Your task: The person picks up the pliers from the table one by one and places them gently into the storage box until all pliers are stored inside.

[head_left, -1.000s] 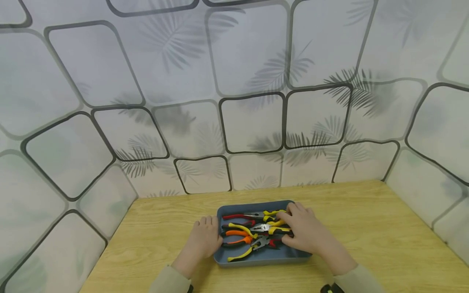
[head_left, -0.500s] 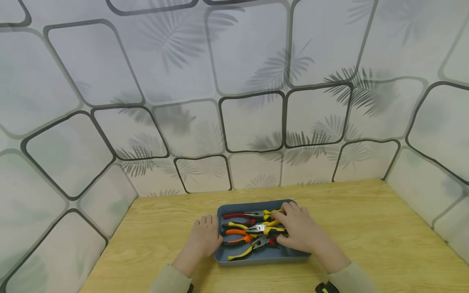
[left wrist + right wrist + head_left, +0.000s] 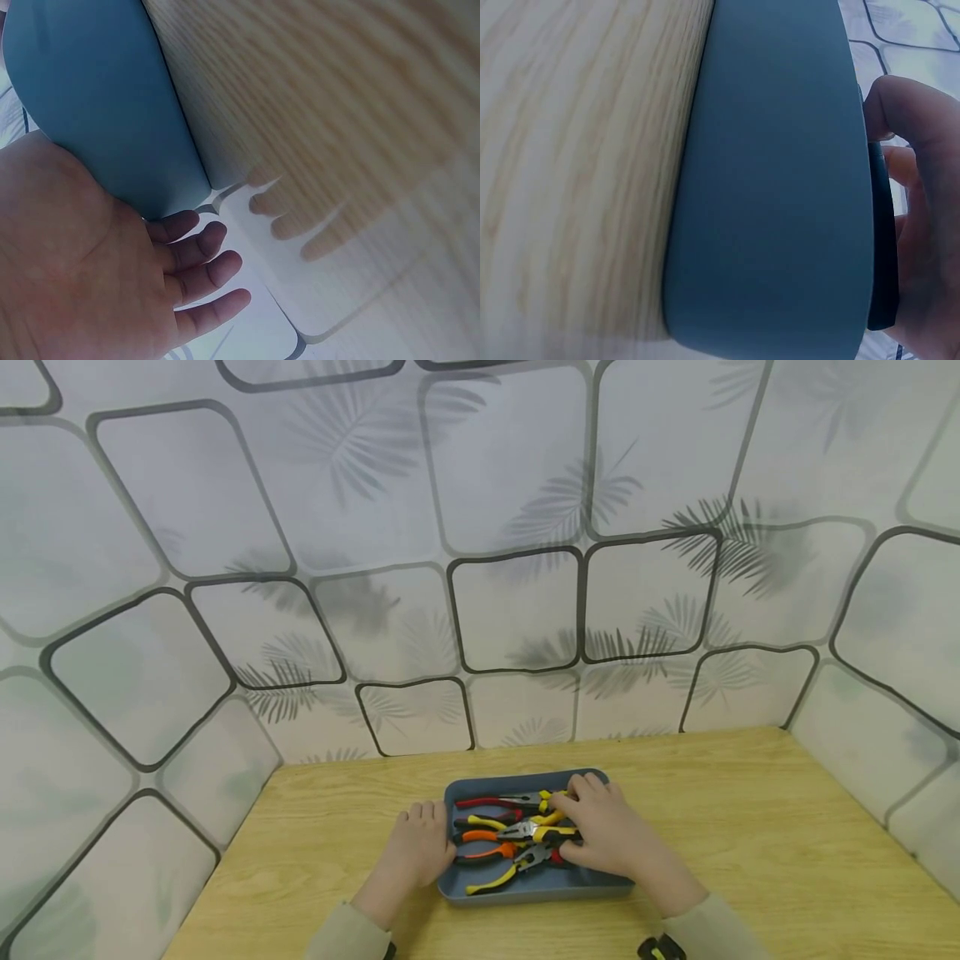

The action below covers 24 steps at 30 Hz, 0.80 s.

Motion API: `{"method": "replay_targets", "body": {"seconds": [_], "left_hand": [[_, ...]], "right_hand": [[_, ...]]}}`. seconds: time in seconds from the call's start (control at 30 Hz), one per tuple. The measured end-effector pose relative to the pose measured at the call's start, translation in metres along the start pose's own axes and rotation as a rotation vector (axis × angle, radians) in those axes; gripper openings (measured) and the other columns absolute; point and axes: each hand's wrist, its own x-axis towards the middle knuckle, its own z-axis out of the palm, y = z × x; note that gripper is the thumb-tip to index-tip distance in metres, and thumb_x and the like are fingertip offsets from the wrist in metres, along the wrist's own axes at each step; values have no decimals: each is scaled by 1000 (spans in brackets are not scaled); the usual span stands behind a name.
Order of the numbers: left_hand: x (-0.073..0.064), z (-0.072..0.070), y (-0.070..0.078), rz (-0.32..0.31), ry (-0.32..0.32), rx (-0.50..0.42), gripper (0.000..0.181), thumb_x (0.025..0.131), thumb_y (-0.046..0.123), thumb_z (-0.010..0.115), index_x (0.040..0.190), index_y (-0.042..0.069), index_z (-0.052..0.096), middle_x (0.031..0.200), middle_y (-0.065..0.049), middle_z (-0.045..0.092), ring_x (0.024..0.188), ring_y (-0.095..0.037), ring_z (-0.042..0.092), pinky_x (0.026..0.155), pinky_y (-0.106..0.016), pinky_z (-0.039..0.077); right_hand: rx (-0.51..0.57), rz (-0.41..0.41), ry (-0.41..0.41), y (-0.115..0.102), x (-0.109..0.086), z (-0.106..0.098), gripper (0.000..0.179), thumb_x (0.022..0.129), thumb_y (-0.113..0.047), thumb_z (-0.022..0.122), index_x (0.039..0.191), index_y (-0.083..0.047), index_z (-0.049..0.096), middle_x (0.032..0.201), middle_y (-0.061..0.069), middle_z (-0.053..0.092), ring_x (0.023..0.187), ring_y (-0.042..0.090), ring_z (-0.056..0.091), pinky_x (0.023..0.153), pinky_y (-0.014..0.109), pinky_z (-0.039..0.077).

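Observation:
A blue-grey tray [image 3: 540, 893] of several pliers stands on the table. My right hand [image 3: 607, 831] reaches over its right side and grips the yellow-and-black handles of a pair of pliers [image 3: 517, 832], whose jaws point left. In the right wrist view, the tray wall hides most of what the curled fingers [image 3: 911, 105] hold. My left hand [image 3: 422, 843] rests against the tray's left end. The left wrist view shows its palm beside the tray wall, fingers [image 3: 214, 307] loosely extended and holding nothing.
Red-handled pliers [image 3: 483, 802] lie along the tray's back, orange-and-black pliers [image 3: 480, 837] at the left, and yellow-handled pliers [image 3: 491, 887] at the front. They lie close together, some overlapping. The wooden table [image 3: 337, 827] meets a patterned wall covering [image 3: 525, 710] behind and at both sides.
My right hand has slid left inside the tray, and the yellow-and-black pliers have shifted left with it over the other pliers. The left hand has stayed in place.

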Motion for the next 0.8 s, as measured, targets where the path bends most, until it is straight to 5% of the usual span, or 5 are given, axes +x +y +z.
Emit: {"method": "replay_targets", "body": {"seconds": [0.43, 0.8], "left_hand": [[-1, 1, -1, 11, 19, -4, 43, 96, 30, 68, 123, -1, 55, 115, -18, 62, 107, -33, 60, 97, -52, 52], [0, 5, -2, 10, 33, -1, 44, 96, 30, 67, 125, -1, 56, 116, -18, 63, 106, -33, 60, 97, -51, 52]], "right_hand": [[25, -31, -15, 0, 0, 1, 49, 86, -31, 74, 132, -18, 68, 98, -2, 43, 87, 17, 31, 74, 38, 21], [-39, -71, 4, -3, 5, 7, 51, 86, -33, 75, 134, -19, 69, 105, 0, 51, 89, 15, 36, 80, 38, 34]]}}
